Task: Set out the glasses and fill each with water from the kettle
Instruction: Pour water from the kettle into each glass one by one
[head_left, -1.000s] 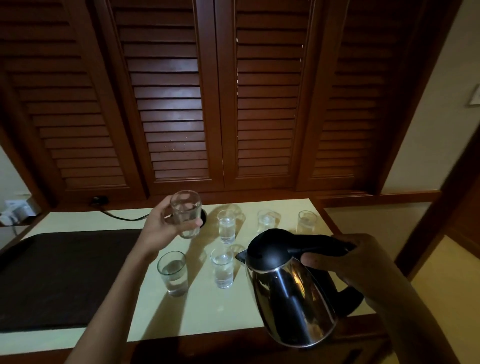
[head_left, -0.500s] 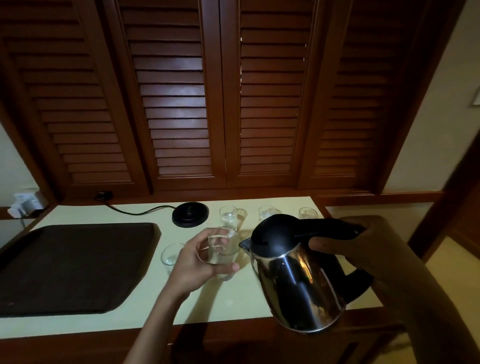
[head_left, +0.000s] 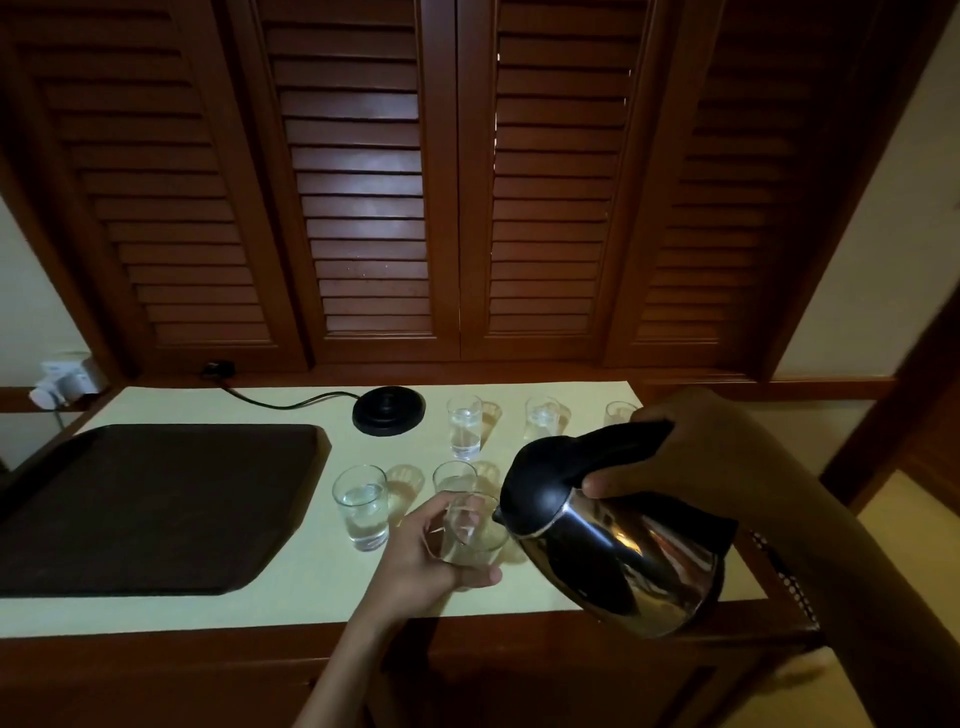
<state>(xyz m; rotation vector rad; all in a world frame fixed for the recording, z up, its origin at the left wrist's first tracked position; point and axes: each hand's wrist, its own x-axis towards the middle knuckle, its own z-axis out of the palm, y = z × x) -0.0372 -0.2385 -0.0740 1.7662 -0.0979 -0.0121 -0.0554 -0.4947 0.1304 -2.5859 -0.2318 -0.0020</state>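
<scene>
The left hand (head_left: 422, 564) curls round a clear glass (head_left: 470, 532) over the countertop's (head_left: 291, 597) near edge, at the spout of the tilted steel kettle (head_left: 618, 556) gripped by the right hand (head_left: 698, 457); a standing glass (head_left: 361, 508) to the left holds water.

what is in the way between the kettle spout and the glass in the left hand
Nothing visible. The spout of the kettle is right beside the rim of the glass in the left hand; the other glasses stand behind and left of it.
</scene>
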